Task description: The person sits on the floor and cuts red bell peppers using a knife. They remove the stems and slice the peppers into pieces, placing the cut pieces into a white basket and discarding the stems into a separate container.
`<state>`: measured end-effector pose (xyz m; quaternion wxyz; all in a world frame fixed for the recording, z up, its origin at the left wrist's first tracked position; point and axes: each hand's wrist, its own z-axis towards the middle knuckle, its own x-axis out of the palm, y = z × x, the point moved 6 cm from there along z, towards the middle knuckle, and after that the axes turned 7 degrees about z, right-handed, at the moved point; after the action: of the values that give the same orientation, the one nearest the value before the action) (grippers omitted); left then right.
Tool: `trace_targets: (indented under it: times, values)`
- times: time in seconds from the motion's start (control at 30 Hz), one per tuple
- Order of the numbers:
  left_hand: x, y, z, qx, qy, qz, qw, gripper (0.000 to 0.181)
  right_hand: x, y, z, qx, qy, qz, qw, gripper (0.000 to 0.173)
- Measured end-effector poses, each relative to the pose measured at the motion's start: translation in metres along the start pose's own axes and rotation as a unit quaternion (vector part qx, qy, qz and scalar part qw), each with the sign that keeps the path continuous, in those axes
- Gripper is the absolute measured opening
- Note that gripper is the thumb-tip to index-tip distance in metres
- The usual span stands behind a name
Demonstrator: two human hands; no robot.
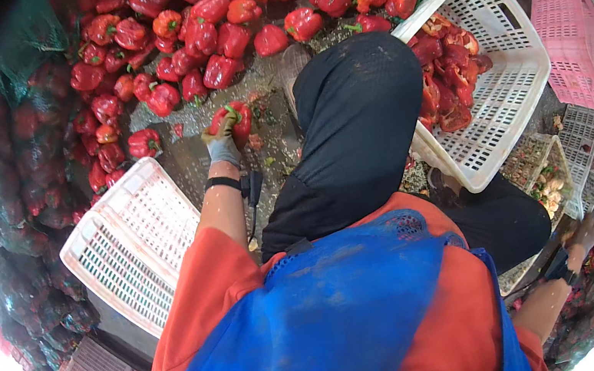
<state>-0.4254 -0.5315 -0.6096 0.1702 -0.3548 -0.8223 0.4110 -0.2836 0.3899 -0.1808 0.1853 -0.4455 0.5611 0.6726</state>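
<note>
My left hand (221,142), in a grey and yellowed glove, grips a whole red bell pepper (238,120) by its green-stem side, low over the wet floor. Out to the far right, my right hand (583,234) is blurred beside the crates; a thin, blurred shape shows at its fingers, and I cannot tell what it is. Leaning by my right knee, a white plastic crate (511,87) has cut red pepper pieces (451,71) in it. A smaller crate (556,147) near my right leg contains pale pepper cores (551,195).
A large heap of red bell peppers (215,38) covers the floor ahead. Stuffed mesh sacks (36,139) line the left. A white crate (134,240) stands by my left arm; pink crates (568,37) are at right. Seeds and scraps litter the floor (275,157).
</note>
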Motion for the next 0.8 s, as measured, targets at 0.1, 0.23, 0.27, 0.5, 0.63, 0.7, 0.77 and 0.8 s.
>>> trace_targets:
  times: [0.1,0.23,0.27,0.5,0.63,0.7,0.77,0.8]
  values:
    - [0.082,-0.115,-0.061,-0.018,0.233,-0.112,0.966,0.06,0.083,0.116,-0.081,-0.141,0.163,0.266,0.94,0.042]
    - [0.177,-0.247,-0.155,0.077,0.461,-0.16,0.869,0.066,0.176,0.207,-0.196,-0.166,0.349,0.269,0.883,0.047]
    - [0.202,-0.28,-0.199,0.121,0.522,-0.149,0.831,0.065,0.194,0.218,-0.217,-0.164,0.365,0.232,0.887,0.045]
    - [0.339,-0.297,-0.347,0.07,0.631,-0.122,0.763,0.048,0.175,0.288,-0.291,-0.415,0.348,0.28,0.792,0.041]
    - [0.384,-0.243,-0.376,0.388,0.626,-0.033,0.675,0.025,0.168,0.278,-0.26,-0.45,0.226,0.158,0.849,0.035]
    - [0.406,-0.209,-0.382,0.246,0.638,0.005,0.729,0.02,0.181,0.258,-0.237,-0.405,0.246,0.096,0.875,0.026]
    - [0.41,-0.195,-0.385,0.362,0.613,0.078,0.699,0.02,0.195,0.244,-0.225,-0.385,0.239,0.064,0.889,0.021]
    - [0.412,-0.188,-0.383,0.479,0.577,0.125,0.65,0.02,0.2,0.236,-0.22,-0.371,0.257,0.052,0.891,0.02]
